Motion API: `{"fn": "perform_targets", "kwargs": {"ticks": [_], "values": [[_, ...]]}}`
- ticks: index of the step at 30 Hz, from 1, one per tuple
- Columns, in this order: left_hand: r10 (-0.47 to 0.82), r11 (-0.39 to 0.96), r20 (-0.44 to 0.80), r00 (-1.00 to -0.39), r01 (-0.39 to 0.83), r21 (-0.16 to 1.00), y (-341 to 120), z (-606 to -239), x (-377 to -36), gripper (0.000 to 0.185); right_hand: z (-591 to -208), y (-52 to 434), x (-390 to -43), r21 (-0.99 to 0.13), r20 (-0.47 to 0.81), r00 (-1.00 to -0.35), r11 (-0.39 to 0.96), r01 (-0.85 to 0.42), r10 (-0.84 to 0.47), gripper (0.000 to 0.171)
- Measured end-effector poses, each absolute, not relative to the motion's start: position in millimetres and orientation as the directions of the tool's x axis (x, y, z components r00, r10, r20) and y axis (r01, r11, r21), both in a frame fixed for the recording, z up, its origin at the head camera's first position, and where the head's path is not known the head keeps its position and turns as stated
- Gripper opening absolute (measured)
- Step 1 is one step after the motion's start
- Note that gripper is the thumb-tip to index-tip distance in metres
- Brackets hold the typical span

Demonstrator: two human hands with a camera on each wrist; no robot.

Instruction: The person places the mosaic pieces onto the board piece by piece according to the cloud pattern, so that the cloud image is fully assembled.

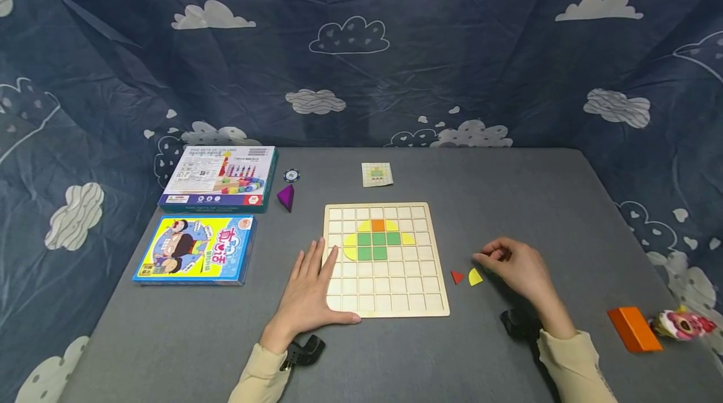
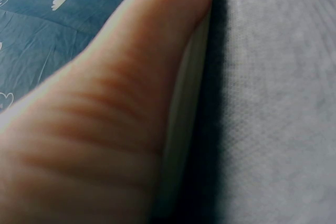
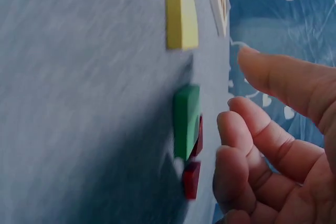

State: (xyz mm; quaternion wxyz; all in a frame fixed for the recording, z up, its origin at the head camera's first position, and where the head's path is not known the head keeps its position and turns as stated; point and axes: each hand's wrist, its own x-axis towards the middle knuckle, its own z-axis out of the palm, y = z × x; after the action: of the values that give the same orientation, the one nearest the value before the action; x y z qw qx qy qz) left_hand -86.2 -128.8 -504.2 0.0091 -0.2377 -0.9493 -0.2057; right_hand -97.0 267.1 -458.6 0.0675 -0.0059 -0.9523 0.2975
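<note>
Left hand [image 1: 307, 293] flat on the grid board [image 1: 386, 300] edge, grip spread, right hand [image 1: 516, 268] loosely curled (holding nothing), green block [image 3: 186, 120] under its fingertips, yellow piece [image 1: 475, 277] just beside.

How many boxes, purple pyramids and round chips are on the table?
Boxes: 2 (toy box, blue cartoon box)
Purple pyramid: 1
Round chip: 1
Total: 4

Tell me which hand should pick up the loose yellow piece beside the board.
Probably the right hand: it hovers, fingers loosely curled, just beside the yellow piece on the table. The left hand lies flat on the wooden board, at its far side.
</note>
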Motion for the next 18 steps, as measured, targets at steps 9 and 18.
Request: {"fn": "perform_targets", "kwargs": {"ticks": [9, 18], "values": [[0.446, 0.807, 0.096, -0.890, 0.446, 0.386, -128.6, -503.9, -86.7, 0.129, -457.7, 278.4, -89.3, -0.502, -0.008, -0.993, 0.858, 0.107, 0.119, 0.035], [0.446, 0.807, 0.098, -0.890, 0.447, 0.387, -128.6, -503.6, -86.7, 0.128, -458.7, 277.6, -88.5, -0.486, -0.071, -0.985, 0.857, 0.171, 0.156, 0.040]]}}
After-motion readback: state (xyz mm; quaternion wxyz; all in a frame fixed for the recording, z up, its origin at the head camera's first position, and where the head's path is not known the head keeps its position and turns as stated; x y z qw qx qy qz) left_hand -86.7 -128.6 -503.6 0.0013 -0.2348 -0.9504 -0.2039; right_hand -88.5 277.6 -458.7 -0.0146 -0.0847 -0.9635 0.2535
